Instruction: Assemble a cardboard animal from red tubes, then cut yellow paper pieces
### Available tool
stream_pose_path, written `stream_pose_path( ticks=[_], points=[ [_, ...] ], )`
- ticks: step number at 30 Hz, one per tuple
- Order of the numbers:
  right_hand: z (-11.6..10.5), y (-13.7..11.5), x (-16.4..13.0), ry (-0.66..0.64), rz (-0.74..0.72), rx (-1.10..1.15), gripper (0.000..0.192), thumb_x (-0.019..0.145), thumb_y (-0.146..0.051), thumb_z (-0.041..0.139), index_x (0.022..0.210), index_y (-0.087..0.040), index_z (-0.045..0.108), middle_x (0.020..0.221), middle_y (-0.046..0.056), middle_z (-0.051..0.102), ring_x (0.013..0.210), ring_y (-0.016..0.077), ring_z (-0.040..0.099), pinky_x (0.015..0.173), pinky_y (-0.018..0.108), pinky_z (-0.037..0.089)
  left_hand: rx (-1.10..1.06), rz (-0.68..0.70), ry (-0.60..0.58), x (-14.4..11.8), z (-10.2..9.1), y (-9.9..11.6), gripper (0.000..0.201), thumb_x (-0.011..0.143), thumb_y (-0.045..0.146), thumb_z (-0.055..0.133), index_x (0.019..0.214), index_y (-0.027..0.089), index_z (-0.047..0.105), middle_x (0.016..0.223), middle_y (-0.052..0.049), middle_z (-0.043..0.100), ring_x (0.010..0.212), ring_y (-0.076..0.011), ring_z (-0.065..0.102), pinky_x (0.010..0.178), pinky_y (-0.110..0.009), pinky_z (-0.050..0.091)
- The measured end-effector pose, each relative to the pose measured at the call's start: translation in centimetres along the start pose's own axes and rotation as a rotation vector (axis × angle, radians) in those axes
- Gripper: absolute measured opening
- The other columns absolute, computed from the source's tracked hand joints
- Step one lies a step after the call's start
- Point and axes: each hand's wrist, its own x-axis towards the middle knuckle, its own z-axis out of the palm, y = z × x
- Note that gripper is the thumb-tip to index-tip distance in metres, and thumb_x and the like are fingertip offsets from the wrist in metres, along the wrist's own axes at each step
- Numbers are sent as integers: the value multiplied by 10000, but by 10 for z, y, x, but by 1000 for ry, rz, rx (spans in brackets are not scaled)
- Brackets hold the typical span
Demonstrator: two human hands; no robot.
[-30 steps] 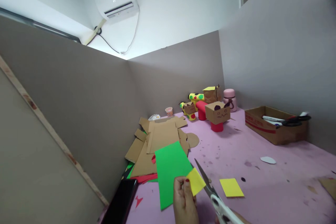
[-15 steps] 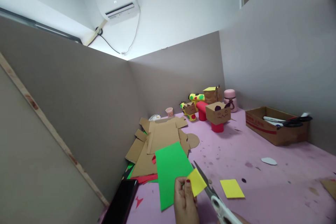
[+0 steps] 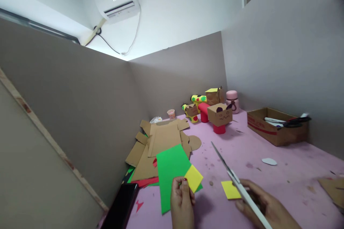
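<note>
My left hand [image 3: 182, 200] pinches a small yellow paper square [image 3: 194, 178] above a green paper sheet [image 3: 169, 173] that lies on the pink table [image 3: 285, 171]. My right hand [image 3: 264, 207] grips white-handled scissors [image 3: 236, 182], whose closed blades point up and away to the left. A second yellow paper piece [image 3: 230, 189] lies flat on the table just under the scissors, touching neither hand as far as I can see.
Flat cardboard pieces [image 3: 161, 139] pile up by the left partition, over red paper. A black phone [image 3: 119, 209] lies at the near left. Cardboard-and-roll animal figures [image 3: 219, 114] and a pink jar [image 3: 232, 100] stand at the back. An open cardboard box [image 3: 276, 130] holds tools at the right.
My right hand has moved right and up into view, carrying the scissors away from the held yellow square. The left hand with the square has shifted slightly left.
</note>
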Motion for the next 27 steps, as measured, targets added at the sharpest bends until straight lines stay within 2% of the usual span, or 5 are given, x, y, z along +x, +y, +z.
stream_pose_path(
  ticks=[4,10,15,20,27],
  points=[
    [-29,-7,16,278,6,-374,439,734,-430,604,1096,-187,553,674,0,610,646,211,573,590,292,435,119,35,-122,0,0,3,338,774,518,539,690,194,489,542,68,410,513,-106,366,507,-218,299],
    [-25,-22,18,264,-26,-473,365,718,-320,560,1050,-174,596,668,4,642,623,210,584,589,285,425,557,171,-518,-11,5,3,263,821,298,467,583,191,496,565,7,486,580,-154,461,569,-263,306],
    [-20,-26,17,221,-15,-460,371,702,-283,548,1044,-158,615,802,51,689,715,234,616,668,310,442,753,413,-376,-17,17,12,241,872,261,413,843,146,623,846,-104,623,835,-235,560,753,-324,376],
    [-20,-23,17,224,-46,-406,383,697,-267,565,1061,-150,593,756,36,677,677,228,604,649,305,447,761,386,-506,-13,52,18,393,805,190,482,1183,110,557,1183,-168,562,1102,-289,452,953,-396,293],
    [-17,-18,19,238,-39,-319,347,715,-282,566,1036,-152,579,720,17,611,664,202,560,623,301,429,579,183,-446,-5,67,11,195,752,304,521,591,194,518,679,-54,538,710,-221,468,685,-329,314]
  ],
)
